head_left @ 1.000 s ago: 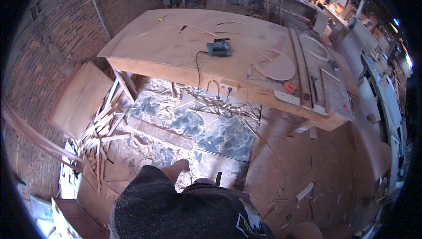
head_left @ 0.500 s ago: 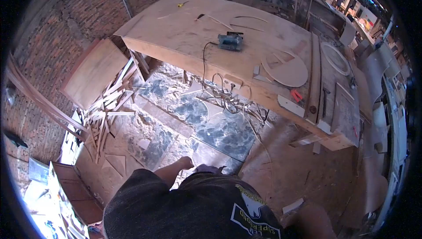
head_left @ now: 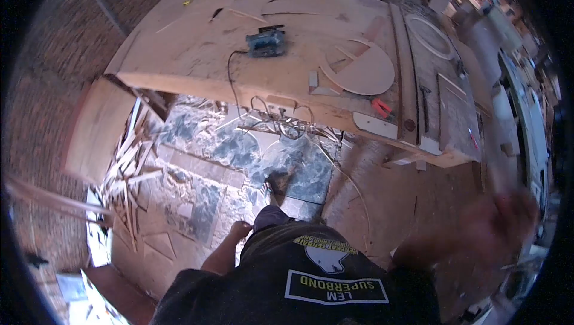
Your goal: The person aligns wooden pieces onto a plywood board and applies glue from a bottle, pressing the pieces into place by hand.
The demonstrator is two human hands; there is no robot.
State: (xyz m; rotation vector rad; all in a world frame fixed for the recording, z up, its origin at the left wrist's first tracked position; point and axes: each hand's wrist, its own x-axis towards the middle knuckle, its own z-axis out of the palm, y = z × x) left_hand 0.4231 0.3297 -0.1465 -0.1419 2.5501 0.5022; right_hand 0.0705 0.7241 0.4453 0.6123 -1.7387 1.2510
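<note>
My left hand (head_left: 241, 229) hangs beside my left thigh, fingers curled in, with nothing seen in it. Out to the right, my right hand (head_left: 505, 220) is raised and smeared by motion, so its fingers cannot be made out. On the large wooden workbench (head_left: 197, 38) ahead rests a teal power tool (head_left: 266, 44), which looks like a jigsaw, its cord dropping over the front edge. A rounded thin board (head_left: 368, 74) lies right of it. Nearer the bench's front are a red-handled tool (head_left: 381, 107) and a hammer (head_left: 425, 107).
Wood offcuts (head_left: 125, 163) are heaped on the dusty floor at left, near a leaning panel (head_left: 98, 130). A cable (head_left: 353, 187) trails across the floor. An oval ring (head_left: 429, 37) lies at the bench's right. Curved boards stand along the right side.
My view has shifted, so the bench appears further left and higher. My right hand has come up and out to the right. A foot now shows ahead of my body.
</note>
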